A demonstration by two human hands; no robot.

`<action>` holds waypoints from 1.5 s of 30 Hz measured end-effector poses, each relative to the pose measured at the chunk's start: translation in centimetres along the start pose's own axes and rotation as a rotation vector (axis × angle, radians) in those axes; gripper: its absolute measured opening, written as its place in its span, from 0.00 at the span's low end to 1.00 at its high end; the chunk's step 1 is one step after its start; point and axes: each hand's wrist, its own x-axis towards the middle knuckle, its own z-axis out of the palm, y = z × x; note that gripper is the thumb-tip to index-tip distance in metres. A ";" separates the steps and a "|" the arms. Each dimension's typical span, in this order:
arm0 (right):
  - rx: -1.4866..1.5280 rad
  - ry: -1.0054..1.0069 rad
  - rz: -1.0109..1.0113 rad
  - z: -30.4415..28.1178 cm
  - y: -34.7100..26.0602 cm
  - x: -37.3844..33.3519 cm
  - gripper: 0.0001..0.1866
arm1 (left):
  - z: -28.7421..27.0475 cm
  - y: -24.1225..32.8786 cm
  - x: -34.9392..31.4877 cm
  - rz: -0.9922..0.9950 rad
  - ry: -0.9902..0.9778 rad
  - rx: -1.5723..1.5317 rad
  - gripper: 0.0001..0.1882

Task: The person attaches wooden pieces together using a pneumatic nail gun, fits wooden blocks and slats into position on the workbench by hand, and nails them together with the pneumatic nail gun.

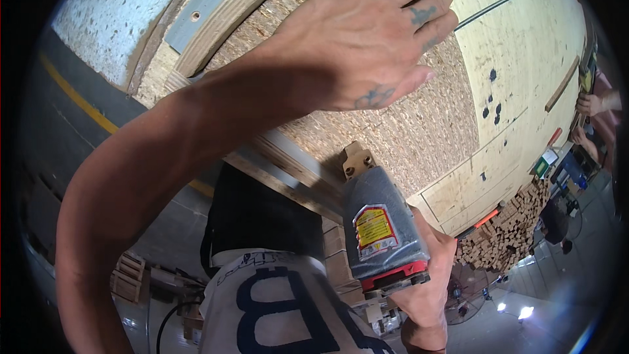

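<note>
My left hand (367, 42) lies flat on a chipboard panel (426, 134), its fingers stretched toward the far side and holding nothing. Below it, my right hand (429, 282) grips a grey nail gun (386, 216) with a yellow-and-red label, its handle mostly hidden. The gun's brass-coloured nose (358, 159) is at the panel's near edge, close to a wooden strip; I cannot tell whether it touches. Curved plywood and grey wooden strips (226, 19) border the panel at the upper left.
A pale wooden tabletop (531, 85) with dark stains extends under the panel; a thin dark rod (485, 12) and a wood strip (562, 84) lie on it. Many small wood blocks (508, 229) are heaped at the right. Another person's hands (593, 105) are at the far right edge.
</note>
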 end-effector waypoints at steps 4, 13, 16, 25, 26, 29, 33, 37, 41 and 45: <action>0.013 -0.083 0.201 -0.1 -0.5 -0.4 0.45 | -0.6 -0.3 -0.1 0.046 -0.044 -0.012 0.35; 0.041 -0.152 0.184 -0.3 -0.5 -0.2 0.46 | -0.5 -0.4 -0.2 0.053 0.005 0.018 0.35; -0.064 -0.124 0.090 -0.3 -0.2 -0.2 0.46 | -0.7 -0.3 -0.2 0.048 -0.042 0.053 0.35; -0.053 -0.111 0.059 -0.5 -0.4 0.2 0.43 | 3.7 -0.5 0.4 0.029 0.246 0.321 0.36; -0.053 -0.112 0.057 -0.5 -0.5 0.3 0.43 | 4.7 -1.3 0.4 0.027 0.245 0.322 0.36; -0.034 -0.043 -0.122 -0.5 -0.8 0.5 0.44 | 4.0 -1.8 0.5 0.178 0.445 0.514 0.36; 0.096 -0.147 0.241 -0.7 -1.1 0.4 0.43 | -1.6 -0.2 0.0 0.044 -0.098 0.045 0.36; 0.029 -0.142 0.201 -0.6 -0.9 0.3 0.45 | -0.6 -0.6 -0.1 0.076 -0.013 -0.017 0.36; -0.067 -0.125 0.091 -0.3 -0.4 0.2 0.45 | 1.2 -0.1 0.2 0.029 0.004 0.070 0.35; -0.004 -0.137 0.133 -0.4 -0.5 0.2 0.45 | 1.9 -0.1 0.1 0.025 0.146 0.157 0.35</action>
